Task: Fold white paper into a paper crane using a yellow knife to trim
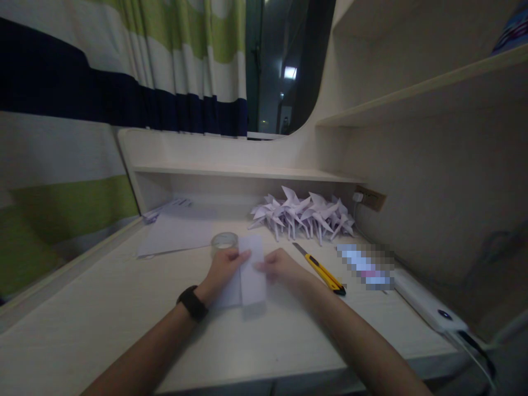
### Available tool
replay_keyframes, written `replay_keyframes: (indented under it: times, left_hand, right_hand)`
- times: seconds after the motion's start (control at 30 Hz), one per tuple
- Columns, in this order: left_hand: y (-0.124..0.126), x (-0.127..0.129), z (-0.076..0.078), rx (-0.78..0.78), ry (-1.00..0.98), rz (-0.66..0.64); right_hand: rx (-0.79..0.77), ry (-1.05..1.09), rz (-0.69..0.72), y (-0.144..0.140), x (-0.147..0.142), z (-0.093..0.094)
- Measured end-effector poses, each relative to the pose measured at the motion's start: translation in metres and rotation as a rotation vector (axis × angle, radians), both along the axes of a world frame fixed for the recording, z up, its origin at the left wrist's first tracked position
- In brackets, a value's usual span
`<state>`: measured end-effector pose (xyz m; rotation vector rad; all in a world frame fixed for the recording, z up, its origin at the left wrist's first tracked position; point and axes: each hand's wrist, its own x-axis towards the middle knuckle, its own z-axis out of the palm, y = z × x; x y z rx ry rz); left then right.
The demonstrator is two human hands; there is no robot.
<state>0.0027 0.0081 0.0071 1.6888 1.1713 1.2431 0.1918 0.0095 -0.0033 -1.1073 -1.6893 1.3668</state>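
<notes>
At the near middle of the desk [103,308] lies a folded sheet of paper [251,269], with the left hand [223,269] pinching its left edge — thumb on top — and the right hand [280,269] pressing fingertips flat on its right side. The paper looks light, thin and easily creased, best held by its edges. Just beyond it stands a tape roll [224,242]; to the right lies a yellow knife [322,269], and farther back — a heap of paper cranes [305,217].
</notes>
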Motion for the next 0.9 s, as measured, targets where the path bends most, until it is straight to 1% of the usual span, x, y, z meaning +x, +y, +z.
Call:
replay_keyframes:
  times: [0.1, 0.2, 0.33, 0.53, 0.67, 0.77, 0.9]
  left_hand:
    - [-0.0001, -0.0006, 0.0004, -0.040, 0.004, -0.011]
    - [-0.0002, -0.0015, 0.0021, -0.068, -0.021, 0.008]
    - [-0.0002, -0.0022, 0.0025, -0.056, -0.059, 0.023]
    - [-0.0002, -0.0025, -0.0002, -0.083, -0.143, 0.026]
    - [-0.0008, -0.0028, 0.0024, -0.053, -0.091, 0.051]
    - [-0.0008, -0.0031, 0.0032, -0.056, -0.088, 0.069]
    - [-0.0012, -0.0026, 0.0040, -0.067, -0.082, 0.122]
  right_hand:
    - [0.016, 0.002, -0.020, -0.0008, -0.0013, 0.0001]
    - [0.053, 0.018, -0.064, -0.0001, -0.0036, -0.0011]
    - [0.065, -0.006, -0.091, 0.0007, -0.0053, -0.0021]
    - [0.075, -0.012, -0.109, 0.0002, -0.0051, -0.0010]
    - [0.112, -0.015, -0.128, 0.0028, -0.0053, -0.0052]
    - [0.089, -0.007, -0.125, 0.0029, -0.0063, -0.0063]
    - [0.048, -0.055, -0.128, -0.0005, -0.0079, -0.0015]
